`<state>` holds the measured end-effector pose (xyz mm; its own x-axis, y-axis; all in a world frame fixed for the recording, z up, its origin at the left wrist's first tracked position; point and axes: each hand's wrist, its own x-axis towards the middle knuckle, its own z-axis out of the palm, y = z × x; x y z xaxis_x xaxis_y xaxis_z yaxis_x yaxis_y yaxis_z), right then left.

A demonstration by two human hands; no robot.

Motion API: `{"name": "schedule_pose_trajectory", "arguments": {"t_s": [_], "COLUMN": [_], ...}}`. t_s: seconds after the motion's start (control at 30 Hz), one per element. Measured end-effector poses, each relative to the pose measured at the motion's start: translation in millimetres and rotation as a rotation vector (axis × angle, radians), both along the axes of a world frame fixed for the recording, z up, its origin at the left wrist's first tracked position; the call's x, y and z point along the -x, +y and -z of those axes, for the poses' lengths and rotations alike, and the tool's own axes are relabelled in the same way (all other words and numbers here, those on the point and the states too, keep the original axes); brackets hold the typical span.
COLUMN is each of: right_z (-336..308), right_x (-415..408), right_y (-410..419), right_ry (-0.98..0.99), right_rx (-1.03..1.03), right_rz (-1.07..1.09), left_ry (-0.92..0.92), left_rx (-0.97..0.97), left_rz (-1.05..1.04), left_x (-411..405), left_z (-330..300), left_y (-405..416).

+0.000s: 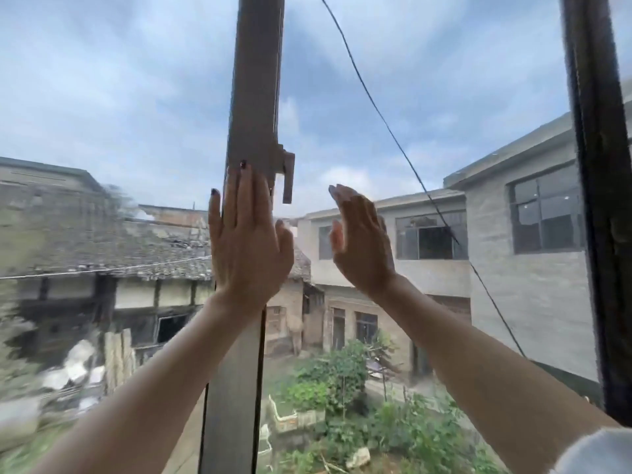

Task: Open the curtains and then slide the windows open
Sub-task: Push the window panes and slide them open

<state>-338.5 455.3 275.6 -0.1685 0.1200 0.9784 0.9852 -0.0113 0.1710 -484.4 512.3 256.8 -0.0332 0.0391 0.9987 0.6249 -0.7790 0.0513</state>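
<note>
Rooftops and a garden show through bare glass, no curtains in view, so that step looks done. Left hand (pixel 248 230) presses flat on the window frame (pixel 254 97) at twelve o'clock; right hand (pixel 362 241) hovers open at two o'clock. Sliding seems underway

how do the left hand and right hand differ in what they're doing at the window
The left hand lies flat against the grey window frame post, fingers straight and pointing up; the right hand touches no frame and is raised beside it, in front of the pane. The left hand shows its back squarely; the right hand is turned edge-on and looks blurred. Both are open, holding nothing, at about the same height.
</note>
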Motion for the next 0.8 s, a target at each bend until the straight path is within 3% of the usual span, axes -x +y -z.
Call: {"name": "schedule_pose_trajectory", "arguments": {"t_s": [0.23,0.4,0.8], "right_z": [-37,-56,-76], "right_x": [21,34,22], "right_y": [8,4,-1], "right_ry": [-0.224,-0.215,-0.625], "right_rx": [0.217,0.142,-0.144], "right_rz": [-0.001,0.029,0.537], "left_ry": [0.197,0.265,0.274], "left_rx": [0.089,0.226,0.211], "left_rz": [-0.165,-0.306,-0.265], "left_x": [27,34,40], "left_z": [10,13,16], "left_y": [-5,-10,-2]}}
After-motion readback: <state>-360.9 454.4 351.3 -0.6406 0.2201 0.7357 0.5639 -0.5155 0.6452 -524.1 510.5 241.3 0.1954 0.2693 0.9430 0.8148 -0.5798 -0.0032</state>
